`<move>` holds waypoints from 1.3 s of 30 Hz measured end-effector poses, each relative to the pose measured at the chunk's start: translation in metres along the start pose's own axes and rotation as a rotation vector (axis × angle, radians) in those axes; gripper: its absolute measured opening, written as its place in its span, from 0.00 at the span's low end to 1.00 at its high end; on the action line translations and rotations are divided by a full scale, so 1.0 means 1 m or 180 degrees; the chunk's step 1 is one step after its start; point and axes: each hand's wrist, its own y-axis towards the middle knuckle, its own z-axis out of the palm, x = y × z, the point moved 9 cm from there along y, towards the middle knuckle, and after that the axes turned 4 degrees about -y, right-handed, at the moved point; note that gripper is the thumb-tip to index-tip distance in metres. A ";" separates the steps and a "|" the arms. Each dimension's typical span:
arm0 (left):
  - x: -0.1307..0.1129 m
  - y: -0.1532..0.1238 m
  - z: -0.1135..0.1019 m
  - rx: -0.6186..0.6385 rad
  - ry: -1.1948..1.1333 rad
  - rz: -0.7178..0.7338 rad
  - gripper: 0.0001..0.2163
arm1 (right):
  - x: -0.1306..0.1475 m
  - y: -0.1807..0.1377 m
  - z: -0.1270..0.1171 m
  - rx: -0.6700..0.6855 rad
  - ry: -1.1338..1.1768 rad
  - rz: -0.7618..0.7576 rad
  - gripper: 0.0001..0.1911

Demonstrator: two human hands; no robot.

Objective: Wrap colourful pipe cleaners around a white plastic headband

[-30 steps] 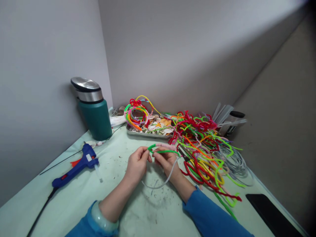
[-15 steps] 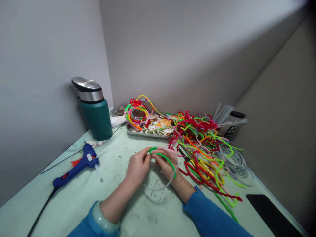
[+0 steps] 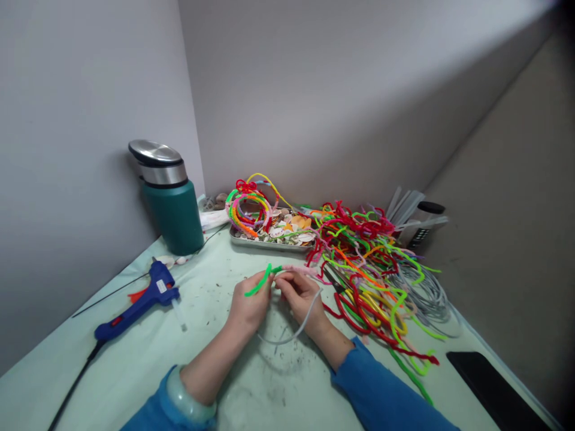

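Note:
My left hand [image 3: 248,306] pinches a bright green pipe cleaner [image 3: 259,287] where it meets the wire; its free end sticks out to the left, over my left fingers. My right hand [image 3: 303,299] is closed at the same spot, thumb and fingertips together around the pale grey wire [image 3: 294,336], which is bent into a loop hanging below the hands. A pink pipe cleaner wrap [image 3: 299,270] runs right from the green part, above my right fingers. What exactly lies between the right fingertips is hidden.
A metal tray [image 3: 269,244] holds shells and coloured rings. Right of it lie piled pipe cleaners [image 3: 359,227], yellow-handled scissors [image 3: 372,308] and a grey wire coil [image 3: 424,293]. To the left are a blue glue gun [image 3: 139,305] and a green bottle [image 3: 175,218]. A black phone-like slab [image 3: 489,383] lies front right.
The green pipe cleaner's free end has swung from over my right hand to the left, over my left hand. Both hands stay close together in nearly the same place.

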 end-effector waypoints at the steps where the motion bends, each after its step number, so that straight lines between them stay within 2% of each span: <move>1: 0.003 0.001 0.000 -0.0034 0.0004 -0.0063 0.16 | -0.003 0.001 0.000 -0.0008 0.0035 0.0065 0.07; 7: 0.001 -0.001 0.007 0.0129 0.0073 -0.0128 0.17 | -0.020 0.003 -0.007 -0.0249 0.0354 0.0507 0.11; 11: -0.005 -0.006 0.009 0.0273 0.0190 -0.0186 0.16 | -0.011 0.002 -0.007 -0.0136 0.0113 0.0392 0.09; 15: -0.005 -0.004 0.007 0.0193 0.0184 -0.0207 0.15 | -0.009 0.001 -0.006 -0.0094 0.0111 0.0362 0.08; 19: 0.006 0.002 0.011 0.0197 -0.0227 -0.0234 0.15 | -0.012 0.002 -0.006 -0.0095 0.0097 0.0430 0.09; 25: 0.026 0.002 0.015 0.0218 -0.0489 -0.0563 0.16 | -0.013 0.002 -0.001 0.0068 0.0000 0.0518 0.09; 32: 0.015 -0.001 0.009 0.0084 -0.0595 -0.0516 0.17 | -0.011 0.002 0.002 0.0085 0.0075 0.0271 0.08; 36: 0.009 -0.001 0.003 -0.0058 -0.0536 -0.0405 0.15 | -0.012 0.002 0.001 0.0056 0.0008 0.0322 0.06; 39: 0.002 -0.001 0.000 -0.0090 -0.0377 -0.0207 0.14 | -0.012 0.002 0.006 0.0213 0.0186 0.0426 0.06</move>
